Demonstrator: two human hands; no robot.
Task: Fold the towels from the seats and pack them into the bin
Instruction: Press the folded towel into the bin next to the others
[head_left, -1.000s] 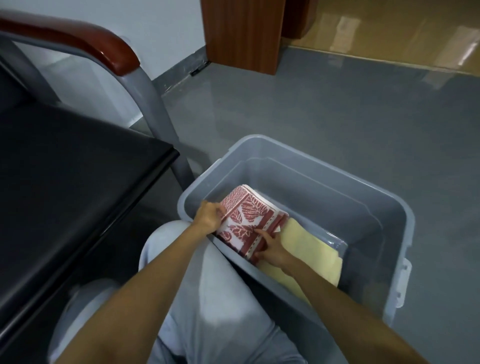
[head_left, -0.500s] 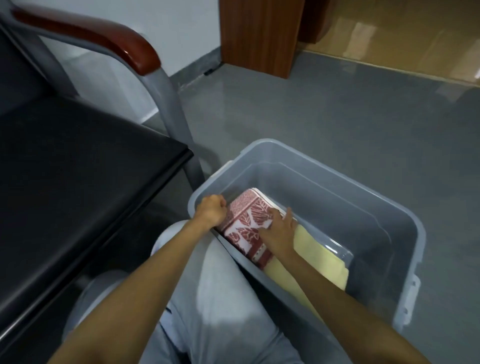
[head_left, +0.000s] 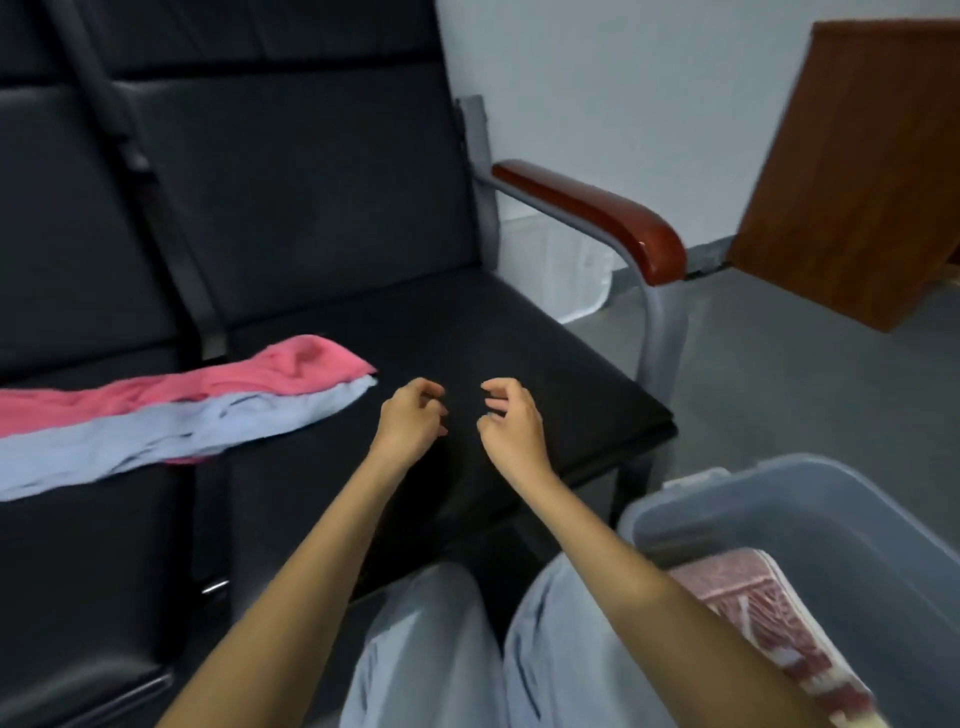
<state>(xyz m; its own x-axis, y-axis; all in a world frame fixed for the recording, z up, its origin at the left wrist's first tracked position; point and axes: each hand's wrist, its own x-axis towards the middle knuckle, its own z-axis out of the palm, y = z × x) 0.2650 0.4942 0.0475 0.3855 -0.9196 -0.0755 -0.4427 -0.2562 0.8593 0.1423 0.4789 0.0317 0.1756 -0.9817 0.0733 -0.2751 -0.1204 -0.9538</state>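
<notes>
L hand (head_left: 410, 423) & R hand (head_left: 511, 434) out of bin (head_left: 831, 530), loosely curled, empty, red towel (head_left: 748, 603) part-hidden by arm.

Left grip (head_left: 410, 420) and right grip (head_left: 511, 426) hover side by side, fingers (head_left: 432, 388) loosely curled, holding nothing.

Towels: 3 in view. 2 lie unfolded at 9 o'clock, 1 pink towel (head_left: 208, 387) and 1 blue towel (head_left: 156, 441); 1 folded red-patterned towel (head_left: 753, 618) lies in the bin (head_left: 831, 530).
Bins: 1, at 4 o'clock.
Seats: 2, left seat (head_left: 78, 571) and right seat (head_left: 467, 338).
Wooden armrest (head_left: 597, 213): 1, at 2 o'clock.
Hands: 2, left hand (head_left: 413, 418) and right hand (head_left: 511, 426).
</notes>
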